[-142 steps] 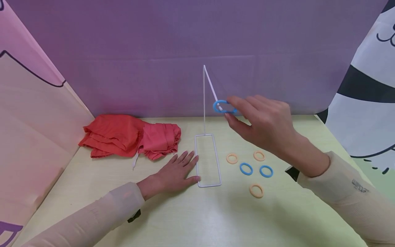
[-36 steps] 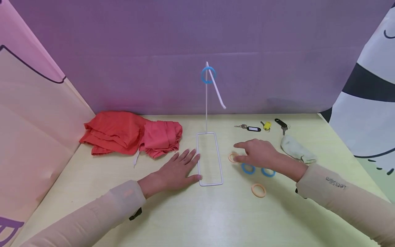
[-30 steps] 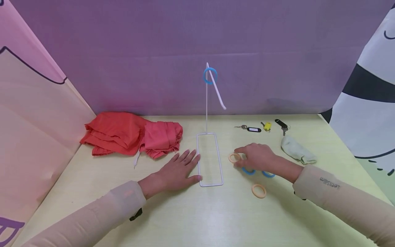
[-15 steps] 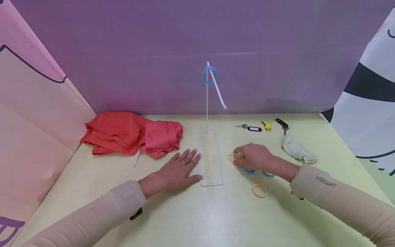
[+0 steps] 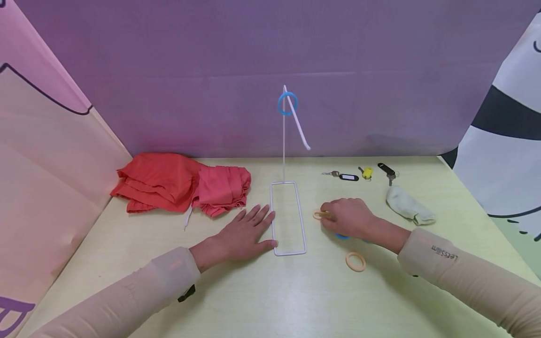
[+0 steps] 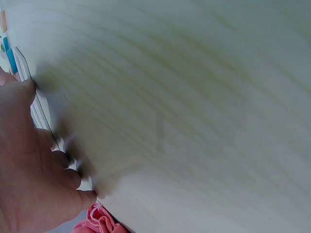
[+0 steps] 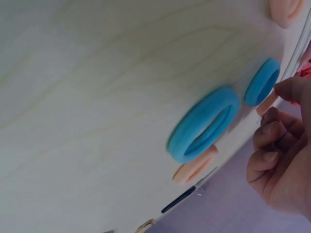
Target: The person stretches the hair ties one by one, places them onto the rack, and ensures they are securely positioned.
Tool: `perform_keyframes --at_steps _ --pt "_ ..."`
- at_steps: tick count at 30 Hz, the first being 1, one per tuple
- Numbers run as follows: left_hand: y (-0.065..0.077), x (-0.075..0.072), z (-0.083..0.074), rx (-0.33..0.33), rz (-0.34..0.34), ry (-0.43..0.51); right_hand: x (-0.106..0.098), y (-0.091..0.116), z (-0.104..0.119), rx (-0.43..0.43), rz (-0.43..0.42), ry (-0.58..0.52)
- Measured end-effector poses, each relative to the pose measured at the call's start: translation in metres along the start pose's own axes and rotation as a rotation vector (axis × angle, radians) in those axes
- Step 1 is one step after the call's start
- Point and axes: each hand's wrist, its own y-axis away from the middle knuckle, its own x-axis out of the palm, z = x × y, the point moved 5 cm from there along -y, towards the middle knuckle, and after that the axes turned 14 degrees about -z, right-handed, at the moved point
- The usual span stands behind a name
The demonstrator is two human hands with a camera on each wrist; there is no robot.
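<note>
Fingers spread, my left hand (image 5: 238, 237) lies on the table, its thumb and fingertips touching the left side of the white wire stand's base (image 5: 289, 254). A blue ring (image 5: 279, 104) hangs near the inner end of the stand's upper arm (image 5: 299, 126). My right hand (image 5: 348, 217) pinches an orange ring (image 5: 317, 214) between thumb and index finger, right of the base. Two blue rings (image 7: 204, 126) and another orange ring (image 7: 194, 167) lie close by in the right wrist view, mostly hidden by my hand in the head view. A further orange ring (image 5: 355, 261) lies nearer me.
Red fabric (image 5: 158, 180) and a folded pinkish-red cloth (image 5: 221, 190) lie to the left. Keys with a black tag (image 5: 348, 177), a yellow tag (image 5: 367, 173) and another black tag (image 5: 386, 169) are at the back right, near a pale cloth (image 5: 407, 205).
A blue ring went from my right hand onto the stand's arm. My right hand then came down to the table and pinched the orange ring, which now looks tilted. My left hand stayed put.
</note>
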Motion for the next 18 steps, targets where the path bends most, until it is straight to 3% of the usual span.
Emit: perform_keyframes --at_steps 6,12,18 --pt "0.0 0.0 0.0 0.0 0.003 0.002 -0.006 -0.001 -0.003 0.014 -0.058 -0.009" --pt "0.0 -0.001 -0.001 0.0 0.003 0.005 -0.029 -0.004 0.002 0.019 -0.151 -0.061" --pt "0.0 -0.002 -0.001 0.003 0.002 0.005 -0.07 -0.008 0.013 -0.001 -0.356 -0.112"
